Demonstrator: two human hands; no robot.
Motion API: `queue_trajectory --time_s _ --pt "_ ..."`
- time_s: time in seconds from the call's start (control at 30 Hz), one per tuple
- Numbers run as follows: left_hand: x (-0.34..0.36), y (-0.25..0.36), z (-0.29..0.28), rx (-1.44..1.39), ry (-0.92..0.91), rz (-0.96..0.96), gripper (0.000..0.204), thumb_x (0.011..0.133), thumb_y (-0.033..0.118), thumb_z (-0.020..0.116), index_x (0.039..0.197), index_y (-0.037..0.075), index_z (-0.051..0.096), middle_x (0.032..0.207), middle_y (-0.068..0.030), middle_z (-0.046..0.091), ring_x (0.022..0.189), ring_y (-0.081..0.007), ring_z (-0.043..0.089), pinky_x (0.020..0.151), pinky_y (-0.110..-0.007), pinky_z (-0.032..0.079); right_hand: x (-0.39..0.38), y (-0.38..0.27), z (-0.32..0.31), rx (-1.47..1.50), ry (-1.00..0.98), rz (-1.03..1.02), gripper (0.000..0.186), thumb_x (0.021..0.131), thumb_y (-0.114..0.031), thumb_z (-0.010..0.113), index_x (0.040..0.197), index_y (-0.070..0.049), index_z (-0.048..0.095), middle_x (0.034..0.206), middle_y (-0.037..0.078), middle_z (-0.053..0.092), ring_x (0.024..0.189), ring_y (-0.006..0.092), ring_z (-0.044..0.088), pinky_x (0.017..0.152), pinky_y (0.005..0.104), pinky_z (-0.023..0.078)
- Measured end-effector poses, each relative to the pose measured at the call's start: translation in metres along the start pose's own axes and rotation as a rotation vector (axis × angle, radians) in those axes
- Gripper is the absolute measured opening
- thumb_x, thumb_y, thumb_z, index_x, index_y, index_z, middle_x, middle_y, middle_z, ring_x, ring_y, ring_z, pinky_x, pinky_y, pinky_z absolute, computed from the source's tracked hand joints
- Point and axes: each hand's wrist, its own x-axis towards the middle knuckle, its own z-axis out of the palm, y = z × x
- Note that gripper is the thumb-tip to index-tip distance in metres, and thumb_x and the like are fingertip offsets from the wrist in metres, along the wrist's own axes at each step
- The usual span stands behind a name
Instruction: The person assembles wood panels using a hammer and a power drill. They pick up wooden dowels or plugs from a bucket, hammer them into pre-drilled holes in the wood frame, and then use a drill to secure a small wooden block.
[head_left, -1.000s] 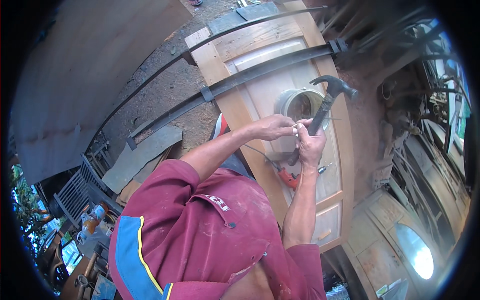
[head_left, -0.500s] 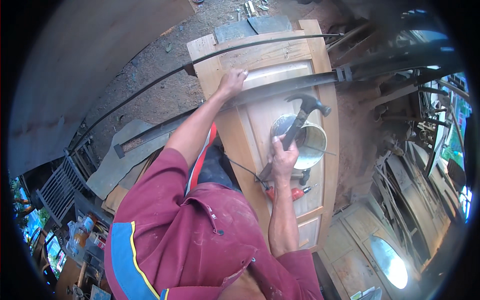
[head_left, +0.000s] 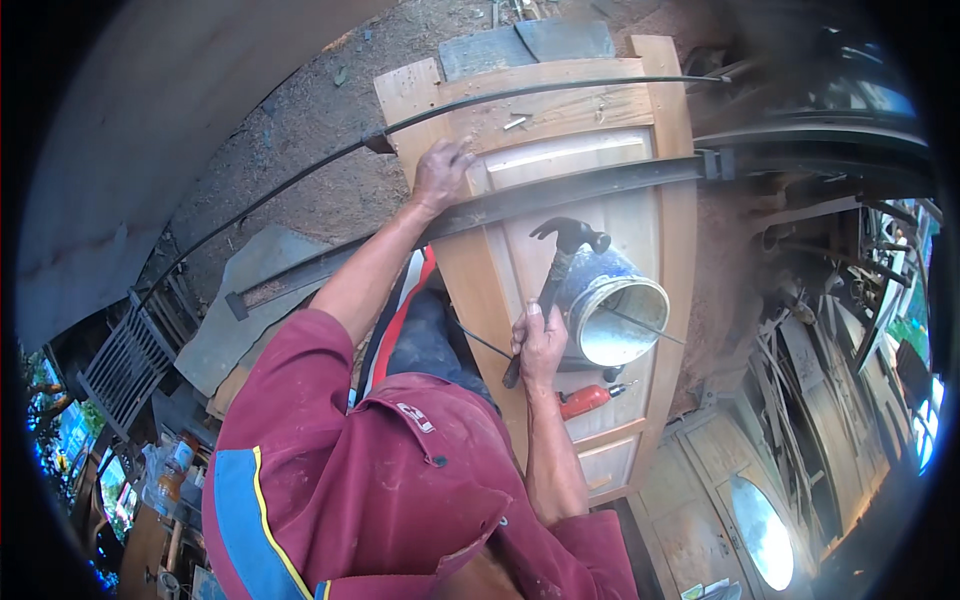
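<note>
My right hand (head_left: 541,345) is wrapped round the handle of a claw hammer (head_left: 553,275), its dark head raised above the door and pointing away from me. Under the work lies a panelled wooden door (head_left: 470,265). My left hand (head_left: 440,178) is at the door's left stile, between two metal bars; its fingers are curled together, and anything pinched in them is too small to make out. Right beside the hammer a white-and-blue bucket (head_left: 622,318) lies tipped on the door, a thin rod sticking out of its mouth. Nearer me is a red power drill (head_left: 590,400).
A long dark metal bar (head_left: 590,185) crosses over the door, and a thinner bar (head_left: 540,88) runs farther off. Grey boards (head_left: 525,48) lie at the far end. Wood pieces (head_left: 800,370) lean at right; a slatted frame (head_left: 125,370) stands at left.
The hammer has moved left and down with my right hand, its head now beside the bucket. My left hand has shifted slightly left, its fingers a little changed. The view has shifted somewhat.
</note>
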Motion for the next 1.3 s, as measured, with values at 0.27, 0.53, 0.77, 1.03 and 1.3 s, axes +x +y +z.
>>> queue_trajectory --time_s 0.27,0.53,0.77,1.03,1.3 --pt "-0.002 -0.026 -0.009 -0.307 0.285 -0.495 0.027 0.09 0.019 0.072 0.11 0.001 0.068 0.093 -0.005 0.071 0.082 -0.0127 0.066 0.074 -0.028 0.053 0.005 0.025 0.022 0.019 -0.087 0.036 0.021 0.101 -0.022 0.057 0.106 -0.002 0.053 0.063 0.001 0.049 0.047 0.0082 0.045 0.04 0.0237 0.037" --pt "0.01 -0.05 0.0 -0.28 0.299 -0.363 0.023 0.091 0.012 0.069 0.111 0.002 0.066 0.089 -0.0022 0.071 0.07 -0.007 0.061 0.062 -0.022 0.049 -0.001 0.055 0.013 0.01 -0.122 0.063 0.02 0.099 -0.019 0.059 0.108 -0.001 0.053 0.065 0.001 0.05 0.049 0.008 0.046 0.041 0.0236 0.037" --pt "0.011 -0.055 -0.001 -0.375 0.36 -0.385 0.018 0.088 0.014 0.071 0.104 0.005 0.069 0.088 -0.0041 0.074 0.078 -0.0106 0.069 0.073 -0.027 0.054 -0.01 0.065 0.005 -0.009 -0.1 0.13 0.021 0.098 -0.017 0.06 0.11 -0.002 0.053 0.066 0.001 0.049 0.049 0.0077 0.045 0.041 0.0234 0.037" --pt "0.005 -0.049 -0.004 -0.147 0.31 -0.223 0.017 0.09 0.013 0.069 0.105 0.006 0.066 0.09 -0.0105 0.073 0.084 -0.02 0.072 0.075 -0.033 0.056 -0.011 0.062 0.005 -0.02 -0.103 0.17 0.021 0.098 -0.017 0.061 0.111 -0.003 0.053 0.067 0.0 0.049 0.05 0.0072 0.045 0.043 0.0232 0.037" --pt "0.001 -0.054 0.001 0.068 0.321 0.056 0.013 0.091 0.012 0.066 0.103 0.008 0.062 0.09 -0.0144 0.068 0.083 -0.0356 0.069 0.071 -0.043 0.055 -0.006 0.062 0.007 -0.186 -0.069 0.04 0.024 0.097 -0.015 0.061 0.114 0.001 0.058 0.067 0.0 0.055 0.055 0.008 0.051 0.05 0.025 0.04"
